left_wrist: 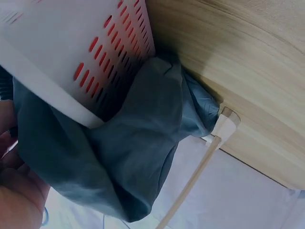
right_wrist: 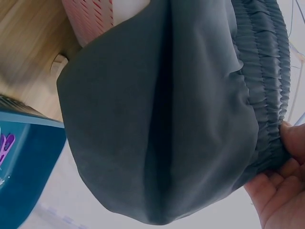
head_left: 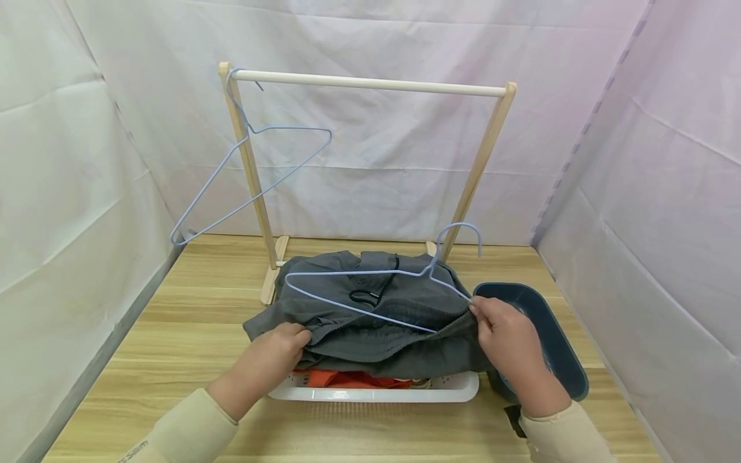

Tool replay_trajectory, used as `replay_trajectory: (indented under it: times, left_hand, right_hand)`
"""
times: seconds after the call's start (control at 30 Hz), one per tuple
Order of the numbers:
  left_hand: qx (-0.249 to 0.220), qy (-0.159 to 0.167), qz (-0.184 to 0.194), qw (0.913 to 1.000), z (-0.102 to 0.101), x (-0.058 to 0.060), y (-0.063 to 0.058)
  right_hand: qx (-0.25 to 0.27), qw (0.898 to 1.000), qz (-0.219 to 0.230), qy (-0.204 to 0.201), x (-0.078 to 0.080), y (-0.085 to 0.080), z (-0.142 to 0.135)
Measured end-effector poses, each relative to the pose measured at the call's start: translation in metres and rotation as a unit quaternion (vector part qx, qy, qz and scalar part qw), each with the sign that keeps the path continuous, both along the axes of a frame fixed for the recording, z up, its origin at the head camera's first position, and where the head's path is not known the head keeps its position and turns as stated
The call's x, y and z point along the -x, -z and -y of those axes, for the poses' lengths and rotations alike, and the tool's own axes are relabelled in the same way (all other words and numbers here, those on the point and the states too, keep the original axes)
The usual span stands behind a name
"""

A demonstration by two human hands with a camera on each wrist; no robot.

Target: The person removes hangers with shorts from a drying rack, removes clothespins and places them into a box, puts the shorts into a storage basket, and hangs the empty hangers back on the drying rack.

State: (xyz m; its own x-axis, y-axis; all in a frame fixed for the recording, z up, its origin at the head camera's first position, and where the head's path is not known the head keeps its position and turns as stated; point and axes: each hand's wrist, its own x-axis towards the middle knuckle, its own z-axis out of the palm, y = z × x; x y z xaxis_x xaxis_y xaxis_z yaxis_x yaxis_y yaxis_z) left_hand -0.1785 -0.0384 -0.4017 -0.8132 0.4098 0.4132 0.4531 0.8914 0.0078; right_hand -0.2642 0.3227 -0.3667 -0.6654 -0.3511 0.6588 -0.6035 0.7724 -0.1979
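Dark grey pants (head_left: 370,350) with a gathered elastic waistband and black drawstring lie spread over a white basket (head_left: 370,393). My left hand (head_left: 269,357) pinches the left side of the waistband. On the right side, my right hand (head_left: 509,337) pinches the waistband (right_wrist: 267,71) between thumb and fingers. A light blue hanger (head_left: 353,272) lies across the pants with its hook up and to the right. Its right end dips into the waist opening, and its right shoulder meets my right fingertips. The left wrist view shows the pants' cloth (left_wrist: 138,138) draping outside the basket.
A wooden rack with a white rail (head_left: 370,82) stands behind the basket. Another blue hanger (head_left: 289,128) hangs at its left end. A dark blue bin (head_left: 561,334) with a purple clothespin (right_wrist: 6,145) sits at right. Orange cloth (head_left: 353,379) lies inside the basket.
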Motion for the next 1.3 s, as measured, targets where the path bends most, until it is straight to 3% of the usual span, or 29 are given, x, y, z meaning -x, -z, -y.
replay_trajectory:
  times: [0.27,0.6,0.97,1.1,1.3]
  left_hand:
    - [0.065,0.005,0.023,0.9976,-0.003,-0.004,0.0]
    - [0.026,0.009,0.042,0.9987,-0.001,-0.009,-0.009]
    - [0.013,0.008,0.024,0.9996,0.004,-0.015,-0.024]
    - [0.01,0.012,-0.012,0.9998,0.005,-0.016,-0.027]
    - [-0.035,0.046,-0.119,0.9912,0.008,-0.011,-0.032]
  right_hand:
    - [-0.003,1.0,-0.023,-0.011,0.002,0.002,0.002]
    - [-0.006,0.998,-0.047,-0.028,0.001,0.004,0.006]
    - [-0.009,0.998,-0.047,-0.034,0.0,0.003,0.009]
    - [-0.01,0.998,-0.049,-0.035,0.001,0.003,0.009]
    - [-0.008,0.998,-0.055,-0.039,0.002,0.003,0.011]
